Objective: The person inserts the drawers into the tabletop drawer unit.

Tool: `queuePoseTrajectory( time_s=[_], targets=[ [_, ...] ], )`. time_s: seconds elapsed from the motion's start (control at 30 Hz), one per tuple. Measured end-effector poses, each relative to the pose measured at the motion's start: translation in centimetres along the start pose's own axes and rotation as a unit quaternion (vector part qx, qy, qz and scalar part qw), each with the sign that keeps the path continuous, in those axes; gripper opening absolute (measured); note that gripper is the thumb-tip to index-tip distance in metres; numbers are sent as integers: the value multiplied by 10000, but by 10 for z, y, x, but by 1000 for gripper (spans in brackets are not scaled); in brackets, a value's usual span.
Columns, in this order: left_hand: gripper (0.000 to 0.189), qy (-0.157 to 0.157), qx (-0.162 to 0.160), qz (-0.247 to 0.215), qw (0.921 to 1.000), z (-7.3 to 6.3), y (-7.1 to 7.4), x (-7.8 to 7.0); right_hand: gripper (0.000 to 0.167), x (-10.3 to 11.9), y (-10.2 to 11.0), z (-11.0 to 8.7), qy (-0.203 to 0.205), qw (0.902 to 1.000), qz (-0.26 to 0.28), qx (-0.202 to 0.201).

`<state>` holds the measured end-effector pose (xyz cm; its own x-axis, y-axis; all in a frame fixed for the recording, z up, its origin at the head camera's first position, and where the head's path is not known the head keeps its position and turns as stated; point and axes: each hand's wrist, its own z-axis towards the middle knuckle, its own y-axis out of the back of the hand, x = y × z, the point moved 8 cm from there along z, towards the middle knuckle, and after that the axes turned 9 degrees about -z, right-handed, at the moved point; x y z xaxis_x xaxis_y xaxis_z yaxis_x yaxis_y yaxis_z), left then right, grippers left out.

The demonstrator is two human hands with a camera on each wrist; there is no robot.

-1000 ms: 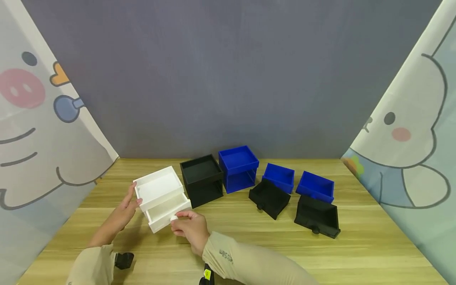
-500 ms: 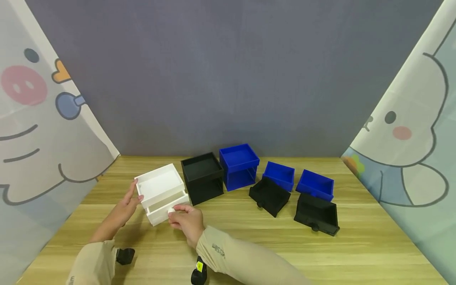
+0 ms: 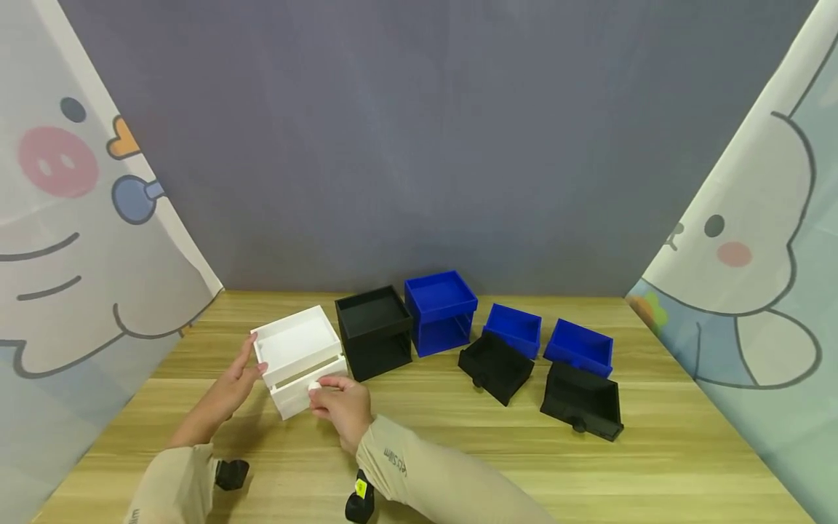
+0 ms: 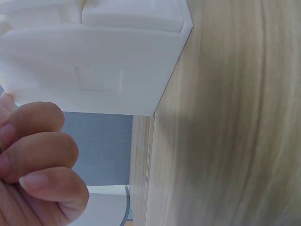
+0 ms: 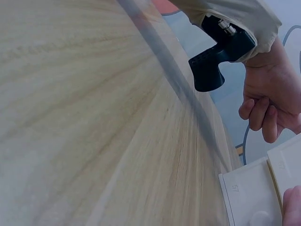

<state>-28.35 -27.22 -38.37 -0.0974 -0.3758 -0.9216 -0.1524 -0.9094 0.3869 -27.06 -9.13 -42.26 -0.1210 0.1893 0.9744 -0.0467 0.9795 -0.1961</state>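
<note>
A small white drawer cabinet stands on the table at the left, its shallow tray top facing up. My left hand steadies it, thumb and forefinger at two corners of its left edge; the other fingers are curled beside its wall in the left wrist view. Below the tray top a white drawer sits mostly inside, with a narrow gap showing behind its front. My right hand pinches the drawer's round white knob. In the right wrist view only a fingertip of that hand shows, near the white front.
Right of the white cabinet stand a black cabinet and a blue cabinet, both with open fronts. Farther right lie two blue drawers and two black drawers. A grey panel rises behind the table.
My right hand has pushed the white drawer inward, so the wide opening is now a thin gap. The left hand keeps its hold on the cabinet.
</note>
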Motion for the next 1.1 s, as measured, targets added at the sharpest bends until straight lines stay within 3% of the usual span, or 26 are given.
queuePoseTrajectory(
  time_s=[0.47,0.83,1.1],
  targets=[
    [72,98,-111,-227,9996,1,-2,4,15,2,-3,5,93,9999,-132,57],
    [71,48,-104,-203,9997,1,-4,2,15,2,-3,10,72,9997,-232,-1],
    [70,154,-100,-50,9998,0,-4,3,14,-1,-3,11,3,10000,2,69]
  ],
)
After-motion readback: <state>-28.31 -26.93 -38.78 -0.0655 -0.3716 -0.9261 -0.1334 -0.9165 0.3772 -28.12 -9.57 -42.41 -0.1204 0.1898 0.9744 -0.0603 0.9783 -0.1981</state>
